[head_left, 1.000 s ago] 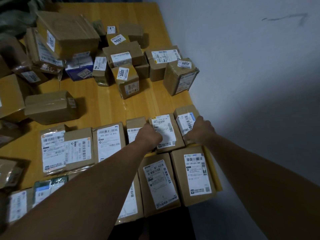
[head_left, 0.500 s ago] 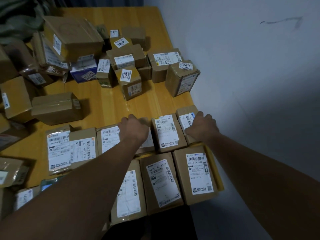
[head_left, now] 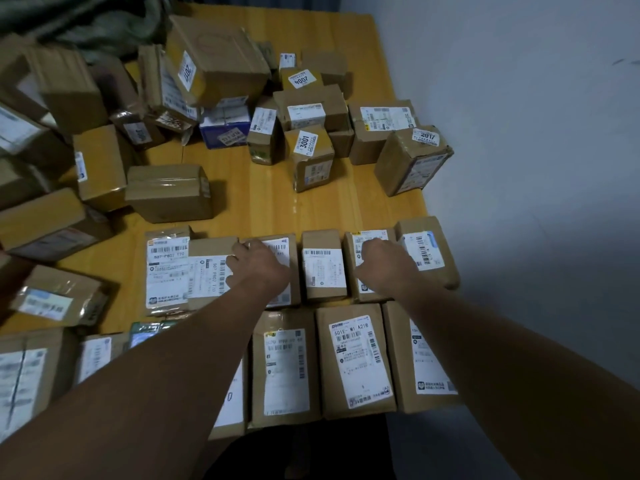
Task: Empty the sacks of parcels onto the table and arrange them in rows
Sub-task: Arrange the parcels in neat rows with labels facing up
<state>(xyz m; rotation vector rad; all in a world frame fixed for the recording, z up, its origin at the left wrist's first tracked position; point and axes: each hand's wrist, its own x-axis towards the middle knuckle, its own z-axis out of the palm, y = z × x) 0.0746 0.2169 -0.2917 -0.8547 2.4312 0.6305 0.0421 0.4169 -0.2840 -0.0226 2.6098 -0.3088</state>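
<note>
Brown cardboard parcels with white labels lie in two rows at the near end of the wooden table [head_left: 266, 202]. My left hand [head_left: 258, 268] lies on top of a back-row parcel [head_left: 283, 247], with its fingers curled over the parcel's left edge. My right hand [head_left: 388, 268] grips another back-row parcel [head_left: 374, 237] two places to the right, fingers curled down onto it. A smaller parcel [head_left: 323, 268] sits between the two. The front row [head_left: 356, 362] lies under my forearms.
Loose parcels are heaped at the back and left, with a large box [head_left: 214, 60] on top and one box [head_left: 169, 192] lying apart. A dark green sack [head_left: 86, 19] lies at the far left corner. The grey wall [head_left: 536, 133] runs along the table's right edge.
My left hand has moved left along the back row, one parcel at a time. My right hand has shifted from the rightmost parcel to the one beside it.
</note>
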